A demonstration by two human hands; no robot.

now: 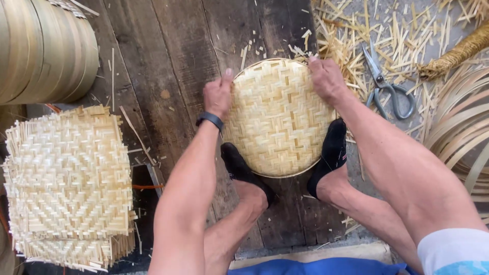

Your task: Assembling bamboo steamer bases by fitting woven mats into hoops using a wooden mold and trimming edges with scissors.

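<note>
Dark wooden planks (pixel 168 56) carry a stack of square woven mats (pixel 69 178) at 9 o'clock. At centre, the left hand (pixel 218 95) and right hand (pixel 327 79) clasp the round woven tray (pixel 277 117) by its rim, 2 black-socked feet bracing it. Scissors (pixel 387 86) lie at 2 o'clock amid bamboo trimmings (pixel 407 30).

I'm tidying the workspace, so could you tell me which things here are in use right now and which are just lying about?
In use:
- round woven tray, gripped at its rim
- left hand and right hand
- both feet in black socks, against the tray's edge

Lying about:
- scissors
- stack of square woven mats
- bamboo hoops
- loose bamboo strips
- trimmings
</note>
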